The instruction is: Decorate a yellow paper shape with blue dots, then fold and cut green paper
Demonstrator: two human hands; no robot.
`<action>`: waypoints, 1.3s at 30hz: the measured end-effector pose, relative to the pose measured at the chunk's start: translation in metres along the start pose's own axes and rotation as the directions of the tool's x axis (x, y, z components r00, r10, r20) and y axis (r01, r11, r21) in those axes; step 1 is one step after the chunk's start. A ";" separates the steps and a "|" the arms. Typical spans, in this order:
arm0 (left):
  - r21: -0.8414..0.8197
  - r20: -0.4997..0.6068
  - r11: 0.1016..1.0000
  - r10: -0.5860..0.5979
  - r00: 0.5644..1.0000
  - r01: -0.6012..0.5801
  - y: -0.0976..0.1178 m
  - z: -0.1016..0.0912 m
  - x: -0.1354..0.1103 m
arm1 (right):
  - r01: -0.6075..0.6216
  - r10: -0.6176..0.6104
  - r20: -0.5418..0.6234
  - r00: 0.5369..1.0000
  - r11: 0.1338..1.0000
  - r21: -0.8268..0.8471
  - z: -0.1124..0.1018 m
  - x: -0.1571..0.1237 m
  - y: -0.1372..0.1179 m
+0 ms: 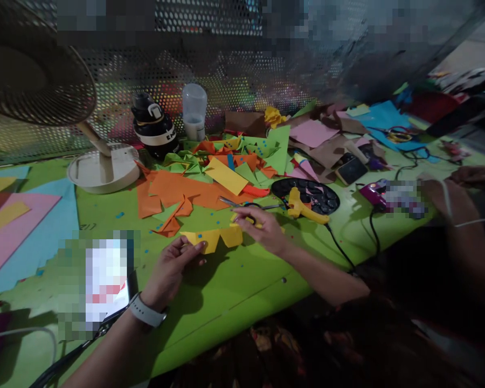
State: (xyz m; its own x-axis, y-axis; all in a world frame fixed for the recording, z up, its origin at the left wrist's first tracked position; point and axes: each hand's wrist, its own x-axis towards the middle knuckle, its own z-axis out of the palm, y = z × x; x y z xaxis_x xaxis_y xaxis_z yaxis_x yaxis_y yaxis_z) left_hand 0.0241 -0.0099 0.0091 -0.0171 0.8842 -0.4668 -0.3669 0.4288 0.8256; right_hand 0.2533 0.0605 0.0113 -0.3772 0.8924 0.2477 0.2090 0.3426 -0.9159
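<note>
Your left hand [181,254]: pinched on the left end of the yellow paper [210,240]. Your right hand [263,230]: at its right end; whether clamped, cannot tell. Nearer you: green tabletop [226,302], running to its front edge. Beyond: orange paper [181,186]. Rightward: yellow glue gun [297,206], near.

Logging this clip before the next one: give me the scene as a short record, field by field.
Left hand: pinching yellow paper by its left end
Right hand: at the paper's right end, scissors close by; grip unclear
Surface: green table
Right of hands: glue gun at black tray
Behind hands: orange paper, black bottle
Co-worker: hand near right edge
</note>
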 end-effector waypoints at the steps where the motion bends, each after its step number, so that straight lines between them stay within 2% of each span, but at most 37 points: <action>1: 0.004 -0.012 1.000 -0.008 1.000 0.008 0.001 -0.001 0.000 | 0.040 -0.045 -0.067 0.997 0.997 -0.067 -0.010 0.001 0.001; 3: 0.016 -0.026 1.000 -0.018 1.000 0.018 0.002 -0.003 0.001 | 0.094 -0.154 -0.184 0.971 0.949 -0.300 -0.034 -0.001 0.006; 4: 0.020 -0.029 1.000 -0.019 0.999 0.019 0.002 -0.003 0.001 | 0.082 -0.208 -0.232 0.950 0.887 -0.455 -0.047 -0.004 0.011; 6: 0.022 -0.028 1.000 -0.018 0.999 0.019 0.003 -0.003 0.001 | -0.048 -0.263 -0.298 0.918 0.671 -0.740 -0.073 -0.011 0.024; 7: 0.020 -0.028 1.000 -0.020 0.999 0.021 0.003 -0.003 0.001 | -0.136 -0.246 -0.316 0.916 0.551 -0.823 -0.083 -0.015 0.031; 9: 0.014 -0.033 1.000 -0.027 0.999 0.027 0.004 -0.002 0.001 | -0.217 -0.187 -0.295 0.937 0.350 -0.911 -0.097 -0.023 0.043; 10: 0.010 -0.038 1.000 -0.029 0.999 0.029 0.003 -0.001 0.001 | -0.225 -0.152 -0.274 0.950 0.278 -0.934 -0.100 -0.026 0.048; 12: 0.005 -0.048 0.999 -0.033 0.998 0.033 0.003 -0.001 0.001 | -0.215 -0.107 -0.238 0.965 0.194 -0.957 -0.102 -0.029 0.053; 14: 0.005 -0.058 0.999 -0.035 0.998 0.035 0.002 -0.002 0.001 | -0.217 -0.110 -0.236 0.965 0.161 -0.963 -0.100 -0.029 0.055; 20: 0.000 -0.063 0.999 -0.037 0.997 0.037 0.001 -0.004 -0.001 | -0.236 -0.133 -0.257 0.957 0.153 -0.960 -0.100 -0.027 0.057; 23: -0.011 -0.059 0.999 -0.041 0.997 0.041 0.001 -0.005 -0.001 | -0.202 -0.136 -0.232 0.963 0.203 -0.958 -0.104 -0.028 0.063; 25: -0.029 -0.069 0.999 -0.041 0.997 0.039 0.001 -0.006 0.000 | -0.218 -0.172 -0.281 0.944 0.315 -0.924 -0.109 -0.026 0.069; 29: -0.093 -0.114 0.995 -0.029 0.993 0.018 0.001 -0.006 0.001 | -0.237 -0.198 -0.494 0.847 0.690 -0.684 -0.120 -0.022 0.081; 30: -0.108 -0.124 0.994 -0.023 0.992 0.010 0.002 -0.006 0.002 | -0.222 -0.197 -0.529 0.825 0.748 -0.625 -0.122 -0.022 0.082; 32: -0.139 -0.147 0.990 -0.002 0.989 -0.018 0.004 -0.006 0.002 | -0.193 -0.208 -0.569 0.796 0.803 -0.564 -0.124 -0.021 0.080; 35: -0.197 -0.195 0.977 0.042 0.980 -0.081 0.007 -0.006 0.002 | -0.139 -0.282 -0.542 0.792 0.780 -0.610 -0.118 -0.021 0.070; 39: -0.228 -0.224 0.967 0.059 0.973 -0.111 0.009 -0.005 0.002 | -0.051 -0.384 -0.348 0.855 0.606 -0.794 -0.099 -0.023 0.053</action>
State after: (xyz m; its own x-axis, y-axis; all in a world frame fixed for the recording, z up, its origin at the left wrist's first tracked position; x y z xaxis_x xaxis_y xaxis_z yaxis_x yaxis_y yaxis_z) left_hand 0.0159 -0.0050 0.0138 -0.2463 0.8440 -0.4764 -0.5650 0.2744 0.7782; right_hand 0.3619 0.0870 -0.0116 -0.0886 0.7337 0.6737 0.8625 0.3948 -0.3166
